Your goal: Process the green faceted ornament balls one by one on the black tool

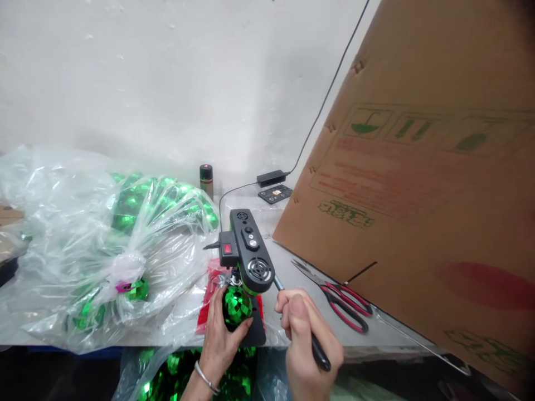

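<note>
Nearest, the left hand (219,334) has its grip closed around a green mirrored faceted ball (236,305), steadying it under the small black press machine (247,250) on the desk (292,278), while the right hand (305,340) is clamped on the press's black-handled lever (315,348), red-handled scissors (345,303) lying beyond.

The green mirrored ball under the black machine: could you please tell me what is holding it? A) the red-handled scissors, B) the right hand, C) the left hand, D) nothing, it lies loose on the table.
C: the left hand cups the green mirrored ball under the black machine, while the right hand grips the machine's lever and the red-handled scissors lie apart on the table.
</note>
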Demonstrator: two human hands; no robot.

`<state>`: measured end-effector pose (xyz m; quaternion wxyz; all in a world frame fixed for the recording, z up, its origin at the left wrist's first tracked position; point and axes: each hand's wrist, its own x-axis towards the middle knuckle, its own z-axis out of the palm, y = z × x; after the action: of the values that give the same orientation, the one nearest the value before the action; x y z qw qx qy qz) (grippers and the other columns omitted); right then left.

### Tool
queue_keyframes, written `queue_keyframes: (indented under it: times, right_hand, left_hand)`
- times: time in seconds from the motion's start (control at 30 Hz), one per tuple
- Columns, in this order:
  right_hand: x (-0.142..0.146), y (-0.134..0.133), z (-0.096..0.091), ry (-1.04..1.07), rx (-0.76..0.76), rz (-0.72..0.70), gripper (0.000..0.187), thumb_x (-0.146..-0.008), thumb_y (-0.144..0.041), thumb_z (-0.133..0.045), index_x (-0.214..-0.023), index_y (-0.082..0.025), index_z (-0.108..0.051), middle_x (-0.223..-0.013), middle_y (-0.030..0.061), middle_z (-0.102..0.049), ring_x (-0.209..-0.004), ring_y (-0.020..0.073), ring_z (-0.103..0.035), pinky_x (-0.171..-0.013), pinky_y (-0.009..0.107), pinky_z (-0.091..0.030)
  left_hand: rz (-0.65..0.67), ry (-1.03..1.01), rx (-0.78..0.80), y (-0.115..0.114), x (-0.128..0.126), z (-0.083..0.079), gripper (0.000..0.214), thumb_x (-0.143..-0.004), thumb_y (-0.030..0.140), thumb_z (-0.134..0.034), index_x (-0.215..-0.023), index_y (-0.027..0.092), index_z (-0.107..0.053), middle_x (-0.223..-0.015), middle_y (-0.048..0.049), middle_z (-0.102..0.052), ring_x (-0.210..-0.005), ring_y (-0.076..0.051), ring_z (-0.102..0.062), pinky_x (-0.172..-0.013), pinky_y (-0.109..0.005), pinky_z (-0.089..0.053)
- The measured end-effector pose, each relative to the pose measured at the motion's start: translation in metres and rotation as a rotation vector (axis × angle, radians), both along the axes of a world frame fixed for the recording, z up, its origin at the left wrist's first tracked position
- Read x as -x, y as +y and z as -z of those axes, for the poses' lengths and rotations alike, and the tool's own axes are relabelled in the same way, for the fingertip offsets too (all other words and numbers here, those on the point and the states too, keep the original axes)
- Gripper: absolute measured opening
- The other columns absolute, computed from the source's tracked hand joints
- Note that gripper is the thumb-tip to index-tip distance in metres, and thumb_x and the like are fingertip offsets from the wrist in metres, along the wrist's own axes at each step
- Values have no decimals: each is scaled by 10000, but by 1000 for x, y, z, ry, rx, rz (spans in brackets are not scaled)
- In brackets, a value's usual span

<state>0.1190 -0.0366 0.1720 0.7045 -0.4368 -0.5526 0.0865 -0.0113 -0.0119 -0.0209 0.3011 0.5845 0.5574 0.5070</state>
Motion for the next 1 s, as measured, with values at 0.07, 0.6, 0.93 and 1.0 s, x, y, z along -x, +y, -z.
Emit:
queue_keyframes:
  times: [0.07,0.6,0.93,1.0]
  right_hand:
    - [1,1,-1,-2,4,5,462,-1195,-262,-515,-734,-230,-518,-682,-27,-563,-597,106,-533,-513,238,-371]
    - [1,-1,6,-7,-11,14,424,-1192,-220,-500,-769,-232,-517,-716,-37,-564,-583,90,-503,-500,237,-346]
    - [9,4,31,86,-112,50,506,-1199,-288,-514,-697,-230,-507,-645,-42,-545,-625,112,-595,-578,245,-424]
    - [11,6,31,90,-121,59,514,-1202,-312,-517,-695,-229,-513,-653,-47,-566,-604,102,-583,-572,246,-419]
  left_hand:
    - [10,56,-61,0,-2,3,768,-883,370,-859,-1566,202,-550,-1608,-225,-637,-1562,-474,-576,-1311,-723,-454]
    - [99,-38,29,7,-14,3,787,-769,384,-920,-1471,202,-614,-1478,-206,-742,-1418,-452,-713,-1235,-705,-550]
    - [66,-23,19,6,-18,5,762,-747,362,-909,-1447,210,-649,-1453,-187,-765,-1384,-437,-741,-1210,-673,-584]
    - [61,-20,23,6,-18,5,767,-740,360,-909,-1445,209,-646,-1439,-186,-770,-1375,-436,-744,-1205,-672,-587]
